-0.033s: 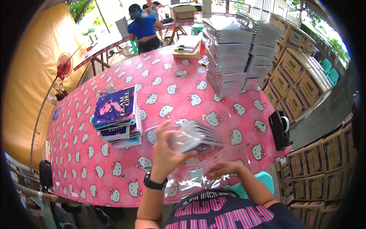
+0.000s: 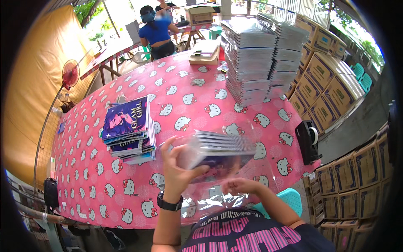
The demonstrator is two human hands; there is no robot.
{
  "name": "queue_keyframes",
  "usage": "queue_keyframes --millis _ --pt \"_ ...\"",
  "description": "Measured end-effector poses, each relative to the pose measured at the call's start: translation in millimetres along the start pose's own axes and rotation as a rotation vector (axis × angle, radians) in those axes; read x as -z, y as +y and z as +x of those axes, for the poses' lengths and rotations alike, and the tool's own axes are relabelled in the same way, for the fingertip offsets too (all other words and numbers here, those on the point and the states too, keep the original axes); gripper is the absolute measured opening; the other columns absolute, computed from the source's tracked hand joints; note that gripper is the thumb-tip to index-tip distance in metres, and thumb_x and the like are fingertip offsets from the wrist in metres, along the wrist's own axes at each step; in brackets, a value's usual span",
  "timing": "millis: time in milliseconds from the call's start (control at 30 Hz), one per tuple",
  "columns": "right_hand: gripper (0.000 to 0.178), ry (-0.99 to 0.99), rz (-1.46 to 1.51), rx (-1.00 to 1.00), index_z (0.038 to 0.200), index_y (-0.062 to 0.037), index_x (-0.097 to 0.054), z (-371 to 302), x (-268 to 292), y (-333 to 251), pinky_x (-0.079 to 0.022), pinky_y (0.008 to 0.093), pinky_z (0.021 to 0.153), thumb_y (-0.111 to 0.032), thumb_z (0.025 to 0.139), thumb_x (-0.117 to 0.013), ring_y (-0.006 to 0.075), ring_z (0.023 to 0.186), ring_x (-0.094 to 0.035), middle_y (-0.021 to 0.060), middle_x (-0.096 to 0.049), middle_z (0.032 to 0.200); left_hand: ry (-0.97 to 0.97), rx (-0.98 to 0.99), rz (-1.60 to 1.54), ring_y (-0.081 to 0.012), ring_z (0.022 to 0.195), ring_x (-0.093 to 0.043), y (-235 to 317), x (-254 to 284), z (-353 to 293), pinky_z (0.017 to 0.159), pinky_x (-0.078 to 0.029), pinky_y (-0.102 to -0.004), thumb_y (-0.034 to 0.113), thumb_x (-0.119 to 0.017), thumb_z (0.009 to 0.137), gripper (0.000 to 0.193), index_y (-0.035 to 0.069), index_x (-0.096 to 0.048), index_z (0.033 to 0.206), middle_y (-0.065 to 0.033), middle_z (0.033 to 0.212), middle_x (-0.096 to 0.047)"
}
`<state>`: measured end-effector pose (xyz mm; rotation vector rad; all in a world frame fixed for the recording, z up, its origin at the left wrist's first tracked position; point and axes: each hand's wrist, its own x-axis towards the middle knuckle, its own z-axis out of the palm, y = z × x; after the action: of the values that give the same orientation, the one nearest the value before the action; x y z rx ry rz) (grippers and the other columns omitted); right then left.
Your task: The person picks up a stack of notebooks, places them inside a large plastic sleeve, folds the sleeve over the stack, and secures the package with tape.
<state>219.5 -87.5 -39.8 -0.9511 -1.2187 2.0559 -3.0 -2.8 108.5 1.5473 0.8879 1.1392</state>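
Note:
A bundle of spiral notebooks (image 2: 224,147), with grey-white page edges and a dark purple cover, is tilted above the table in front of me. Clear plastic wraps at least part of it, and motion blurs it. My left hand (image 2: 176,166) grips its left end, thumb along the near side and fingers behind. Just below the bundle's near right edge, my right hand (image 2: 240,186) is closed with curled fingers; whatever they may hold is hidden. A sheet of clear plastic (image 2: 210,203) lies shiny on the table under both hands.
A pile of purple-covered notebooks (image 2: 126,119) stands to the left. Tall stacks of plastic-wrapped notebooks (image 2: 252,63) rise at the far right. A black tape dispenser (image 2: 307,143) sits by the right edge, near stacked cartons (image 2: 348,178). Another person (image 2: 158,33) works beyond.
The notebook bundle has turned so its page edges lie more level, and its right end has swung outward. My left hand has shifted slightly left; my right hand has moved slightly left too.

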Motion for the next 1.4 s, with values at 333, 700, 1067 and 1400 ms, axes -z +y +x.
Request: queue_keyframes --millis 333,700,1067,1400 --pt "0.067 0.475 -0.069 0.498 0.13 -0.0021 -0.04 17 -26 -79 -0.046 0.0323 0.089 -0.006 0.071 -0.071 0.0197 0.103 -0.059 0.011 -0.061 0.109 -0.156 0.132 -0.104 -0.0169 0.107 -0.054 -72 47 -34 0.096 -0.042 -0.0317 0.007 -0.086 0.058 0.079 -0.002 -0.046 0.126 -0.0099 0.116 -0.059" --pt "0.04 0.511 -1.233 0.903 0.116 -0.0096 -0.062 -24 -57 -232 -0.037 0.0405 0.098 -0.026 0.08 -0.069 0.0233 0.107 -0.053 0.0067 -0.066 0.104 -0.27 -0.148 0.524 -0.0114 0.086 -0.061 22 50 33 0.075 -0.047 -0.0256 0.014 -0.071 0.078 0.035 0.0 -0.061 0.108 -0.0072 0.093 -0.067" --pt "0.007 0.041 -1.478 0.685 0.076 -0.015 -0.066 -41 -75 -225 -0.02 0.0541 0.105 -0.015 0.07 -0.071 0.0187 0.098 -0.051 -0.0045 -0.06 0.076 -0.82 -0.385 0.9 -0.0204 0.108 -0.056 31 24 27 0.102 -0.025 -0.0581 0.003 -0.059 0.072 0.023 0.01 -0.066 0.092 -0.0037 0.102 -0.065" --pt "0.036 0.676 -1.198 0.596 0.087 -0.0001 -0.065 -17 -45 -218 -0.048 0.0348 0.072 -0.034 0.077 -0.071 0.0235 0.076 -0.06 0.0069 -0.064 0.075 -0.497 -0.612 0.783 -0.0195 0.079 -0.06 78 28 14 0.1 -0.027 -0.0503 0.021 -0.069 0.074 0.01 0.012 -0.063 0.075 -0.0024 0.072 -0.059"
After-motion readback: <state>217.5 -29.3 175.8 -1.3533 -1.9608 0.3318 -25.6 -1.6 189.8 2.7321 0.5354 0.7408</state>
